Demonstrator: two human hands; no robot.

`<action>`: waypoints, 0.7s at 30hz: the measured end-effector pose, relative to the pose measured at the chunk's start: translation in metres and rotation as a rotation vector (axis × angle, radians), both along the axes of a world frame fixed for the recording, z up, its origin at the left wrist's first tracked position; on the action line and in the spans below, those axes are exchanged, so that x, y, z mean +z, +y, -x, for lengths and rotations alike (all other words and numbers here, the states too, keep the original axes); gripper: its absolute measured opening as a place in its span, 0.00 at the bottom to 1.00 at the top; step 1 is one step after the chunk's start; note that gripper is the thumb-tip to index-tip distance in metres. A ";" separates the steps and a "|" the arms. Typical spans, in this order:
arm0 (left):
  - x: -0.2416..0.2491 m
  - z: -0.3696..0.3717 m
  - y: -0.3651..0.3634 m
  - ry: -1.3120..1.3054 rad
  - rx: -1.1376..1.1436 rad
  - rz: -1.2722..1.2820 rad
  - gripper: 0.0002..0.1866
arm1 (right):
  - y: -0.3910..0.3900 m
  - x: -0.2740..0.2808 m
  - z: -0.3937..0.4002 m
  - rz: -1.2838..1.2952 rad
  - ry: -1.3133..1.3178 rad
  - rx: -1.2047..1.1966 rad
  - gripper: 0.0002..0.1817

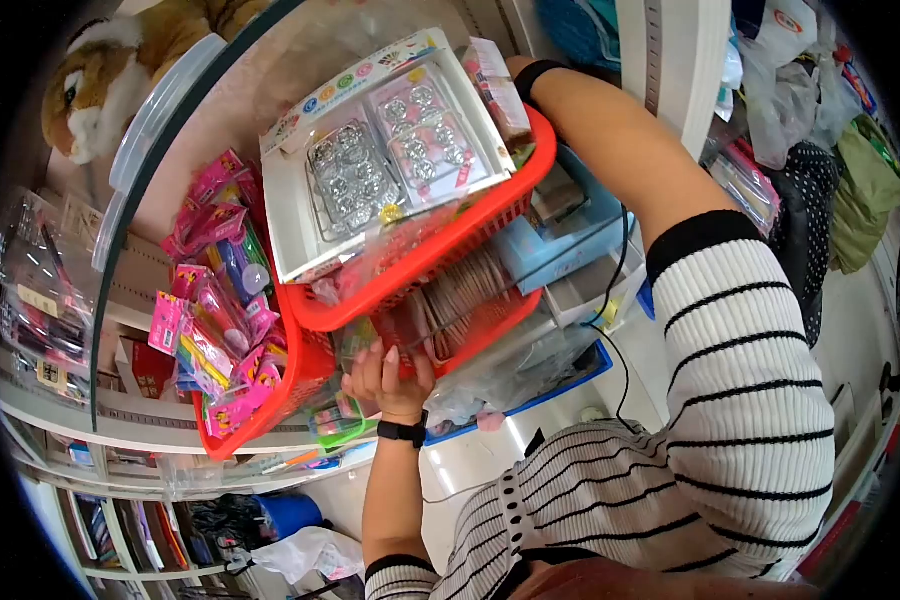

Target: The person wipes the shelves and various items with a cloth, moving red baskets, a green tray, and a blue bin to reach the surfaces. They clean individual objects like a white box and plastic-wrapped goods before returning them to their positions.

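My left hand (388,384), with a dark watch on its wrist, is raised beside the left end of a lower red basket (495,335). Its fingers point upward, apart, and seem to touch that basket's end. Rows of thin brownish packets (463,298) fill the lower basket. Above it sits a tilted upper red basket (420,262), carrying an open white box (282,235) with clear packs of shiny silver rounds (355,180). My right arm reaches past the upper basket's far right corner; my right hand (518,66) is almost wholly hidden behind a small carton (498,88).
Left of these stands another red basket (295,375) full of pink-topped packets (215,330). A curved glass edge (120,240) runs along the left. A light blue box (545,245) and a hanging black cable (615,270) lie near my right arm. A plush toy (95,85) is top left.
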State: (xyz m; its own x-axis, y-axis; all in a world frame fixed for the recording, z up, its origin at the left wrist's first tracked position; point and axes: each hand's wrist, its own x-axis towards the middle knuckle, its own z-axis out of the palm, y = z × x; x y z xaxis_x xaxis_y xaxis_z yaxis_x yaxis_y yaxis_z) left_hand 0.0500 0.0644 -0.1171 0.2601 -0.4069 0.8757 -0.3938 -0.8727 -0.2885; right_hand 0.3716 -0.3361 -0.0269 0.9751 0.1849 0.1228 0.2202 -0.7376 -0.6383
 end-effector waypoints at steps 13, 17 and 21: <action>0.001 0.001 -0.007 -0.029 0.002 0.047 0.31 | 0.003 0.000 -0.035 -0.073 -0.026 -0.017 0.25; 0.000 0.002 0.000 0.047 -0.030 0.030 0.34 | 0.005 0.006 -0.016 -0.086 -0.032 0.009 0.25; 0.008 0.005 -0.007 0.052 -0.049 0.094 0.29 | 0.003 0.011 0.021 -0.074 -0.034 0.037 0.25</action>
State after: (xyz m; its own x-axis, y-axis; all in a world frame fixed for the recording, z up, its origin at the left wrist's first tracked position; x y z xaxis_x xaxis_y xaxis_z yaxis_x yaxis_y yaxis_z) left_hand 0.0448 0.0576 -0.1088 0.2876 -0.3373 0.8964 -0.4493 -0.8740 -0.1848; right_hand 0.3503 -0.3326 -0.0157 0.9627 0.2100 0.1708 0.2693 -0.6796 -0.6824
